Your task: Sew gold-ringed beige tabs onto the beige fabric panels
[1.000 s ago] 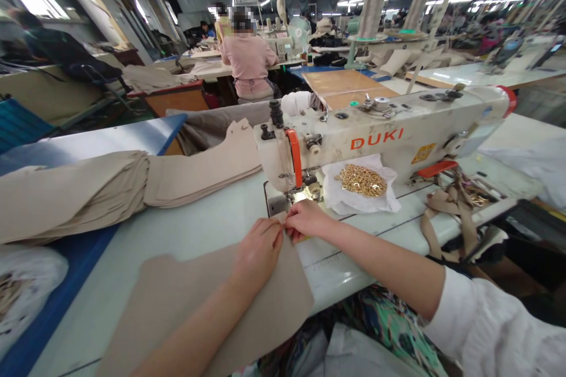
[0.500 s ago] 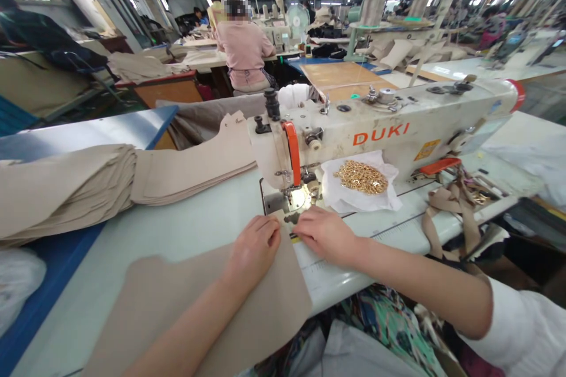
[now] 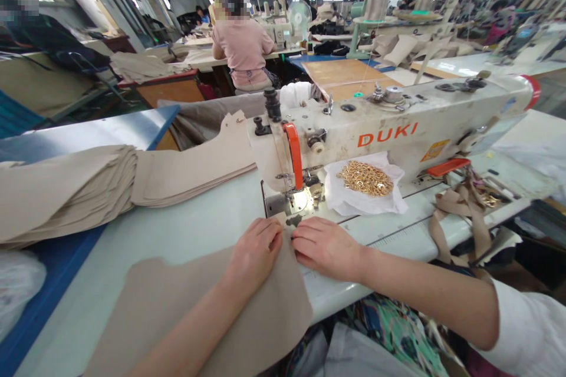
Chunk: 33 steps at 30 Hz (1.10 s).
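A large beige fabric piece (image 3: 177,288) lies on the sewing table, its narrow end just in front of the needle area of a white sewing machine (image 3: 389,123). My left hand (image 3: 256,250) is closed on that narrow end, thumb and bent fingers pinching the cloth. Close on its right, my right hand (image 3: 329,250) has its fingers pressed together, their tips at the fabric's right edge. What lies inside those fingers is hidden. The lit metal needle plate (image 3: 300,203) sits just beyond both hands.
Gold-coloured metal rings or clasps (image 3: 367,178) lie on a white cloth (image 3: 338,203) beside the machine. Beige fabric stacks (image 3: 66,188) spread along the left. Beige straps (image 3: 457,212) hang at the right table edge. A person in pink (image 3: 245,50) sits farther back.
My right hand has drawn back slightly toward me, its fingertips now at the fabric's edge. The left hand and fabric hardly differ. The view has shifted slightly.
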Tool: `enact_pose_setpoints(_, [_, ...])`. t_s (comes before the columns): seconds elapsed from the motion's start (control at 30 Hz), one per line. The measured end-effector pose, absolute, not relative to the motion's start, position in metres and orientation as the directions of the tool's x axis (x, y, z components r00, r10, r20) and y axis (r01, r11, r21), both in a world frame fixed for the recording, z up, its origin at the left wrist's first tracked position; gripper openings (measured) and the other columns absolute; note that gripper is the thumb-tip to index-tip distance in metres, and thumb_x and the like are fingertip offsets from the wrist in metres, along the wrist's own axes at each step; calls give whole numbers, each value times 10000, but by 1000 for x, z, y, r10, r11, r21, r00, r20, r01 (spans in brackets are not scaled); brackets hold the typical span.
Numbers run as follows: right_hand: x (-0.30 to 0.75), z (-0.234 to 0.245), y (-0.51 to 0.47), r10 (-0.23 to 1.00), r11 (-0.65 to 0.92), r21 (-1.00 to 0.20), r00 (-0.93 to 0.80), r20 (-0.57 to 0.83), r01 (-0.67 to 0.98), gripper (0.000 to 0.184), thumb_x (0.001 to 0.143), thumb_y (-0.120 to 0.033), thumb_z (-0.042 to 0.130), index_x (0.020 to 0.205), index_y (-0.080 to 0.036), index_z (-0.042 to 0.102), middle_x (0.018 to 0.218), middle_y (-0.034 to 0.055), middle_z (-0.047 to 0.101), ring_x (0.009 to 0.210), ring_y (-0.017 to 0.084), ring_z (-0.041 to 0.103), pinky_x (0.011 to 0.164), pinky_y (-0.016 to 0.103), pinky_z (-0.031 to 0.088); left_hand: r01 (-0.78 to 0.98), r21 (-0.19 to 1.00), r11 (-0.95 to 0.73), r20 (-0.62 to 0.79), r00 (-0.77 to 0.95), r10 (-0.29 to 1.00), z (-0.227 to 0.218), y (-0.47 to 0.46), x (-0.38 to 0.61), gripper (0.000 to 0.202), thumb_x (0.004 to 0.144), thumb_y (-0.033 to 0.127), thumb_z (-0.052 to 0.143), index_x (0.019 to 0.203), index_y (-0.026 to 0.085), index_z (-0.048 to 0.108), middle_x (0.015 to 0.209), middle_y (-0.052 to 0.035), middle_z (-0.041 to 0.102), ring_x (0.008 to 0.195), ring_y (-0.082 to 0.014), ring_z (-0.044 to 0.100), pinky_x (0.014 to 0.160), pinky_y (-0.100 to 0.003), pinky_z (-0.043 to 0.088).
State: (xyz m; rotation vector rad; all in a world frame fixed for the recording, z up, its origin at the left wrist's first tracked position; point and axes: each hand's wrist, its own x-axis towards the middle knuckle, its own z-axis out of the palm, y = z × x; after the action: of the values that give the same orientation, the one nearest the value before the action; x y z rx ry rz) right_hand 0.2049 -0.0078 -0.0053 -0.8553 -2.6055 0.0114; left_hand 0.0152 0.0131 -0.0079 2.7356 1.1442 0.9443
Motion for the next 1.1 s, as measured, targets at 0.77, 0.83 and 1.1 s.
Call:
enact_pose_setpoints(0.77, [202, -14, -9, 493, 867, -116, -800, 343, 484, 170, 942, -170, 460, 943, -146, 629, 984, 62, 658, 995, 165, 533, 892, 304, 444, 640, 210, -739, 566, 536, 626, -6, 12, 18, 188, 886, 130, 435, 804, 184, 596, 785, -46, 659, 746, -176, 598, 710, -320, 531])
enact_pose_setpoints(0.83, [202, -14, -9, 494, 866, -114, -799, 344, 487, 168, 941, -168, 463, 940, -146, 630, 988, 61, 658, 991, 166, 533, 889, 306, 445, 637, 217, -740, 562, 538, 628, -6, 12, 18, 190, 883, 125, 436, 797, 183, 595, 782, -46, 657, 743, -176, 597, 711, -321, 529])
enact_pose_setpoints(1.1, [201, -8, -8, 499, 863, -94, -809, 311, 496, 145, 930, -157, 483, 947, -142, 626, 973, 72, 651, 985, 171, 532, 881, 311, 447, 632, 239, -737, 548, 539, 640, -8, 13, 17, 179, 883, 132, 445, 783, 182, 584, 782, -46, 652, 742, -179, 587, 694, -319, 528])
